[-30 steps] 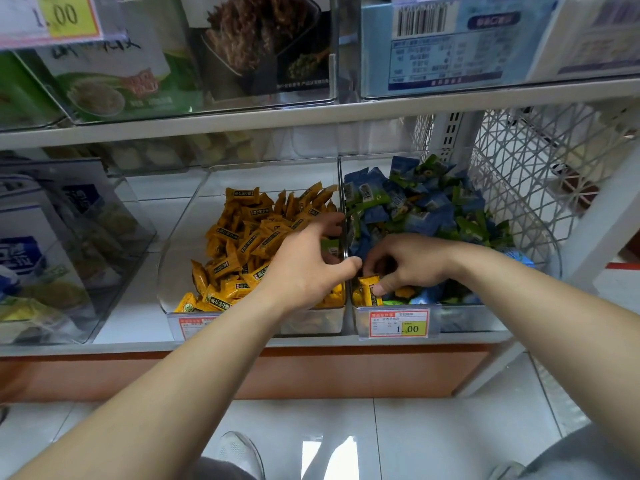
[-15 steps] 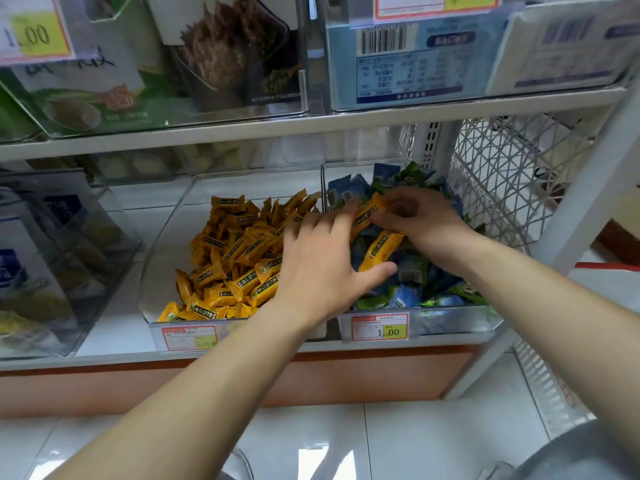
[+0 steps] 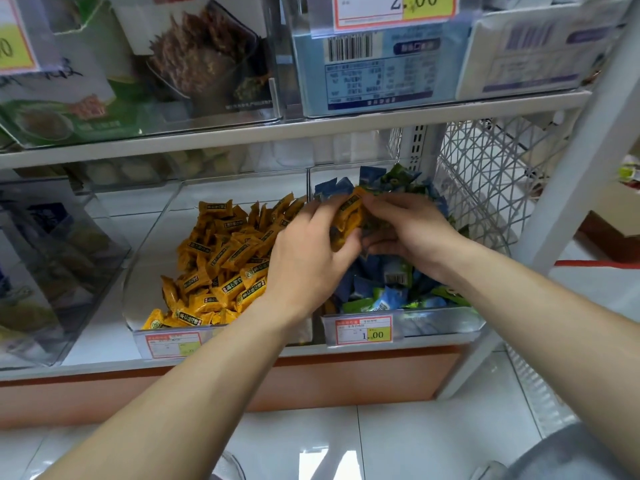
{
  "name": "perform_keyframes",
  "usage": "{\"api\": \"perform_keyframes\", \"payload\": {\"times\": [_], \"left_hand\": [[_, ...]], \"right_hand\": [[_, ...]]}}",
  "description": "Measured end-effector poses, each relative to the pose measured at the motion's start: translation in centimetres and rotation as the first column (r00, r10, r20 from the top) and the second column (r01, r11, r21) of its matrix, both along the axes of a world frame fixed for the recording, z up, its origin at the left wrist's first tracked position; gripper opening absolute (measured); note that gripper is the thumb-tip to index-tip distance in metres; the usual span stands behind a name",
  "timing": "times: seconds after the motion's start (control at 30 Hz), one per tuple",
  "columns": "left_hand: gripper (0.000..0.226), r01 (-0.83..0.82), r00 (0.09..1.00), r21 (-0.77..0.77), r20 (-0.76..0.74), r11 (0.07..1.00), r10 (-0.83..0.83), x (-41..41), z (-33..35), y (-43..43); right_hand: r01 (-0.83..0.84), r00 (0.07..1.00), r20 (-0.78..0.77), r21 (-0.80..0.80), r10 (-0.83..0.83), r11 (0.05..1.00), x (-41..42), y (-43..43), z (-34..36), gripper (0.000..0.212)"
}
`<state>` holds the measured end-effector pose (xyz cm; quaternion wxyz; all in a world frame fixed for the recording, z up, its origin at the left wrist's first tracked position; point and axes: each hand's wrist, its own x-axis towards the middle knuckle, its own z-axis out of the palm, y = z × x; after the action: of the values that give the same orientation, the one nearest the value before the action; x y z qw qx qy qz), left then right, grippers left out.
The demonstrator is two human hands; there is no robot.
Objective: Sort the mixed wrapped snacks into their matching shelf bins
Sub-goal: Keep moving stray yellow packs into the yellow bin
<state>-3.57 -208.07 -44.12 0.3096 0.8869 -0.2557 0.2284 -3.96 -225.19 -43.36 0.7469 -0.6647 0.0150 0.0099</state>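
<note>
Two clear bins stand side by side on the lower shelf. The left bin (image 3: pixel 152 268) holds a heap of orange wrapped snacks (image 3: pixel 221 265). The right bin (image 3: pixel 446 315) is filled with blue and green wrapped snacks (image 3: pixel 384 292). Above the right bin, my left hand (image 3: pixel 308 251) grips a few orange snacks (image 3: pixel 348 216). My right hand (image 3: pixel 408 230) meets it there, its fingertips pinching the same orange snacks and its fingers curled over green wrappers. How many snacks each hand holds is hidden by the fingers.
A white wire basket (image 3: pixel 485 174) and a white upright post (image 3: pixel 575 168) stand right of the bins. A clear bin of bagged goods (image 3: pixel 52 271) sits at the left. The upper shelf (image 3: pixel 277 133) carries boxed goods close above. Price tags (image 3: pixel 363 332) hang on the bin fronts.
My right hand came up from the front of the right bin with orange snacks and met my left hand above the bin; my left hand has closed round them.
</note>
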Motion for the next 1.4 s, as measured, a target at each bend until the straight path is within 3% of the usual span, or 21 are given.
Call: {"api": "perform_keyframes", "payload": {"times": [0.07,0.17,0.2,0.23,0.27,0.3,0.33,0.37,0.4,0.47,0.53,0.57,0.77,0.9,1.0,1.1,1.23,1.4], "left_hand": [[0.045,-0.007,1.000,-0.084,-0.009,0.996,0.007,0.3,0.8,0.6],[0.041,-0.091,0.995,-0.112,-0.051,0.990,0.085,1.1,1.8,2.9],[0.042,-0.127,0.989,-0.075,-0.083,0.989,0.121,1.4,1.8,4.0],[0.044,-0.161,0.979,-0.004,-0.125,0.987,0.160,1.8,1.7,5.1],[0.046,-0.191,0.965,0.092,-0.166,0.977,0.204,2.0,1.4,6.2],[0.047,-0.219,0.948,0.193,-0.192,0.956,0.255,2.1,1.2,7.0],[0.049,-0.243,0.935,0.275,-0.188,0.930,0.300,2.1,1.1,7.7],[0.053,-0.254,0.934,0.316,-0.163,0.914,0.316,2.1,0.9,8.0],[0.054,-0.248,0.943,0.312,-0.139,0.917,0.302,2.1,0.8,8.2],[0.046,-0.180,0.963,0.215,-0.158,0.960,0.216,1.8,0.7,7.9],[0.041,-0.078,0.950,0.118,-0.292,0.990,0.109,1.1,0.1,7.2],[0.042,-0.026,0.933,0.113,-0.355,0.993,0.065,0.8,-0.3,6.9],[0.047,0.101,0.870,0.033,-0.488,0.994,-0.072,0.4,-1.6,7.1],[0.038,0.149,0.851,0.012,-0.510,0.989,-0.122,0.5,-1.4,7.4],[0.040,0.189,0.851,0.070,-0.510,0.979,-0.128,1.1,-0.8,8.2],[0.041,0.180,0.889,0.203,-0.452,0.963,-0.071,1.8,-1.0,9.1],[0.060,0.148,0.936,0.319,-0.350,0.936,-0.029,1.9,-2.0,8.8],[0.036,0.070,0.966,0.396,-0.256,0.916,0.037,2.1,-1.7,8.4]], "right_hand": [[0.035,0.999,0.038,-0.049,-0.033,0.998,0.2,0.0,0.2,0.018],[0.153,0.982,0.163,-0.367,-0.099,0.918,0.4,-1.0,0.1,0.007],[0.167,0.978,0.193,-0.510,-0.077,0.844,0.3,-1.6,0.3,0.003],[0.170,0.978,0.207,-0.681,-0.035,0.712,0.3,-2.1,0.4,0.010],[0.170,0.979,0.202,-0.837,0.005,0.520,0.1,-2.5,0.5,0.021],[0.190,0.977,0.211,-0.918,0.024,0.349,0.0,-2.6,0.6,0.029],[0.237,0.966,0.256,-0.932,0.035,0.275,-0.3,-2.2,0.8,0.031],[0.283,0.947,0.315,-0.909,0.058,0.305,-0.5,-1.4,1.0,0.027],[0.281,0.934,0.343,-0.876,0.097,0.392,-0.8,-0.4,1.1,0.020],[0.046,0.962,0.183,-0.842,0.204,0.538,-0.9,1.9,0.2,0.014],[-0.219,0.943,-0.053,-0.842,0.328,0.493,-0.5,3.6,-1.7,0.017],[-0.272,0.929,-0.113,-0.853,0.351,0.445,-0.1,4.0,-2.7,0.017],[-0.355,0.909,-0.244,-0.878,0.339,0.320,1.9,4.3,-4.1,0.011],[-0.455,0.875,-0.322,-0.804,0.362,0.384,1.8,4.4,-4.7,0.016],[-0.447,0.863,-0.327,-0.850,0.384,0.279,1.9,4.6,-5.0,0.016],[-0.438,0.859,-0.322,-0.864,0.398,0.248,1.8,4.4,-4.9,0.009],[-0.396,0.874,-0.268,-0.876,0.407,0.275,1.4,3.6,-3.7,0.005],[-0.232,0.929,-0.092,-0.901,0.360,0.366,0.4,1.8,-0.5,0.011]]}}
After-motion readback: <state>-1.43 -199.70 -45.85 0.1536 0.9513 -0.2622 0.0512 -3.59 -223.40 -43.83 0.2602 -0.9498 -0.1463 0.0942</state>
